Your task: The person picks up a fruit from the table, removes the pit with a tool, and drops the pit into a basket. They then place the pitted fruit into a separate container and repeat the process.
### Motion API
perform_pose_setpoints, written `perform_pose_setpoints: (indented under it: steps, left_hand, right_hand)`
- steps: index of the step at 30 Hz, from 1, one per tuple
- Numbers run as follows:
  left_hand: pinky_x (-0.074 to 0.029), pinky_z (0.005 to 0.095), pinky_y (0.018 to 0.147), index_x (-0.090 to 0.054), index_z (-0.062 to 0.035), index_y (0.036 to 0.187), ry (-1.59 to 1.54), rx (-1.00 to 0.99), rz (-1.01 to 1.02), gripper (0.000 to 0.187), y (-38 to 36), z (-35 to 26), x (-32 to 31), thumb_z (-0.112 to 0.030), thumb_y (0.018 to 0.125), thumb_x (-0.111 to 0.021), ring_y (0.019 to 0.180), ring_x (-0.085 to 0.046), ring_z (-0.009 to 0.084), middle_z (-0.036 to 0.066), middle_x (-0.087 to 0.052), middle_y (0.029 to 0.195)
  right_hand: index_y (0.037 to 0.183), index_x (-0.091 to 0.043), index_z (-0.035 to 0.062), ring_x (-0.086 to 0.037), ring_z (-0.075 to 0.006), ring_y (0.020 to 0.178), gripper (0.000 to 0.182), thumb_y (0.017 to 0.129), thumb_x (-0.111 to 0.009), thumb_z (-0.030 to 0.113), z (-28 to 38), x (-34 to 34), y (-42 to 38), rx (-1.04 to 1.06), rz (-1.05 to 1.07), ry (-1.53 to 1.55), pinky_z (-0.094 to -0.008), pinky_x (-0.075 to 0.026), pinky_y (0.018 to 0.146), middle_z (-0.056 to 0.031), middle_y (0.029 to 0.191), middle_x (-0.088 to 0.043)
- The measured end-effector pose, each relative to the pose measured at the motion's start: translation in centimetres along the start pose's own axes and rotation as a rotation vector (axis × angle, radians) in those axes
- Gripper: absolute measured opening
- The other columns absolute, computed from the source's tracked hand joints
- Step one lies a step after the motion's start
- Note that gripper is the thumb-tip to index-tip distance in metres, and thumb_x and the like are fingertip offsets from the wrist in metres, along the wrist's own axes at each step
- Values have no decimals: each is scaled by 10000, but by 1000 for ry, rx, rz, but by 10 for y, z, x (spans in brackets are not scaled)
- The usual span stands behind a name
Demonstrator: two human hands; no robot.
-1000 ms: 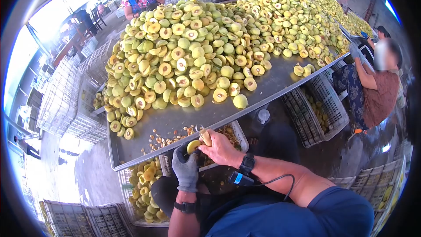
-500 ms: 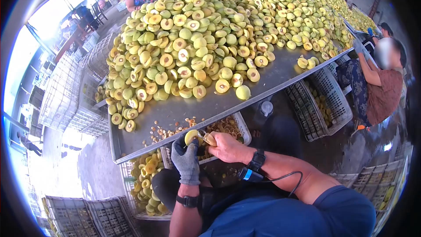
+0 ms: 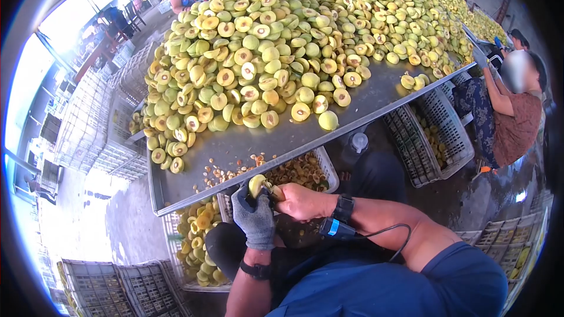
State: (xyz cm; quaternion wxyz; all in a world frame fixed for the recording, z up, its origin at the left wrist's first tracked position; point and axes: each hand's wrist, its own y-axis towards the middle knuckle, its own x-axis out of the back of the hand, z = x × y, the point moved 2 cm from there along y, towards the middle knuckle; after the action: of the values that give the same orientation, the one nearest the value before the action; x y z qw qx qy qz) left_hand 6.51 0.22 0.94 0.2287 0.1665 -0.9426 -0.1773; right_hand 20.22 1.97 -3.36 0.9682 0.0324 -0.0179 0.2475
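— Where's the yellow-green halved peach (image 3: 257, 185)?
— At the near edge of the grey metal table (image 3: 258, 147), cut face tilted up and leftward.
— And the fingers?
— Grey-gloved left hand (image 3: 254, 216) clasps it; bare right hand (image 3: 298, 201) is clenched against it.

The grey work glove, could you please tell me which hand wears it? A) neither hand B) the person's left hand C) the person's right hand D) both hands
B: the grey work glove covers the left hand holding the yellow peach half; the right hand is bare.
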Motion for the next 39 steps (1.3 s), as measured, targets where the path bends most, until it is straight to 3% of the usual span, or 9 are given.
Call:
perform_pose_setpoints:
  steps: [3, 5, 9, 14, 17, 23, 26, 32, 39]
  left_hand:
    - [-512, 397, 889, -684, -7, 1103, 65, -91, 16, 278, 1, 2, 3, -4, 829, -729, 961, -642, 289, 121, -662, 1031]
    - [-513, 399, 900, -685, -11, 1113, 28, -80, 36, 273, 2, 0, 2, -18, 843, -727, 972, -640, 297, 123, -663, 1042]
    - [-531, 338, 895, -671, 23, 1156, -368, 238, 128, 186, 8, 10, 1, -54, 989, -641, 965, -666, 198, 88, -701, 1104]
    - [-521, 310, 819, -707, 41, 1041, -91, 61, 0, 319, 10, 57, -22, -172, 1091, -475, 878, -643, 157, 70, -721, 974]
    - [-519, 340, 725, -723, -5, 970, -367, 292, 79, 297, 22, 43, -21, -154, 1050, -479, 791, -645, 196, 82, -703, 876]
    - [-519, 302, 727, -735, 39, 949, -72, 196, 20, 351, 18, 40, -36, -185, 1067, -492, 770, -653, 162, 81, -736, 879]
    - [-528, 316, 731, -737, 36, 959, -444, 285, 147, 369, 25, 45, -41, -188, 1074, -467, 764, -657, 171, 84, -739, 881]
    - [-532, 318, 734, -742, 50, 937, -769, 442, 506, 441, 38, 50, -49, -244, 1090, -451, 759, -662, 164, 108, -745, 875]
    - [-549, 333, 717, -732, 41, 973, -521, 181, 604, 337, 40, 54, -55, -203, 1039, -508, 730, -674, 194, 114, -738, 860]
  right_hand:
    - [1023, -667, 22, -520, -130, 456, 153, 1006, -549, 117, -3, 0, 2, 99, 8, -1, -296, -404, 438, -36, 638, -591]
    - [1033, -673, 31, -516, -117, 461, 154, 1013, -564, 138, 37, 14, -10, -443, 192, 190, -284, -403, 442, -37, 633, -592]
    - [1030, -676, 46, -492, -111, 441, 158, 1017, -576, 167, 42, 21, -11, -450, 186, 180, -283, -392, 427, -23, 603, -568]
    - [972, -633, 35, -489, -112, 438, 123, 1002, -559, 127, 28, 7, -8, -463, 234, 239, -296, -404, 408, -2, 612, -548]
    - [925, -587, 22, -490, -104, 440, 100, 982, -575, 102, 28, 10, -9, -593, 300, 489, -291, -402, 409, -3, 611, -535]
    - [845, -526, 84, -454, -73, 458, 179, 1010, -578, 130, 33, 17, -9, -534, 282, 247, -286, -380, 407, 30, 648, -453]
    - [813, -500, 100, -432, -68, 466, 224, 1013, -588, 150, 14, 19, -13, -711, 332, 750, -278, -360, 411, 32, 657, -433]
    - [793, -442, 142, -380, -45, 474, 279, 1040, -566, 175, 3, 18, -18, -694, 435, 961, -258, -345, 435, 60, 643, -375]
    - [913, -473, 138, -394, -41, 496, 156, 1046, -551, 162, 1, 13, -28, -728, 414, 915, -249, -350, 462, 54, 696, -404]
